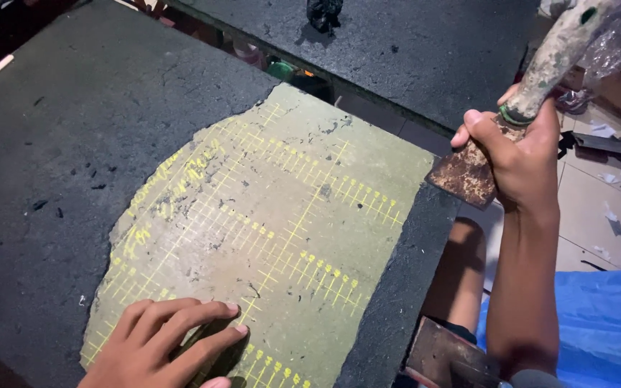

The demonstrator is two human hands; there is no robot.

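My right hand [522, 154] grips a rusty flat-bladed tool [466, 174] with a worn, paint-flecked handle [558, 57], held up over the table's right edge. My left hand [163, 345] lies flat, fingers spread, on the near part of a worn green cutting mat [267, 215] with a yellow grid. The mat rests on a black rubbery table surface [44, 158].
A second black slab [411, 50] lies beyond a gap at the back, with a small dark lump [323, 13] on it. At the right are my knee [461, 266], blue cloth [598, 323], a tiled floor with scraps [612, 208], and a rusty metal piece [447, 356].
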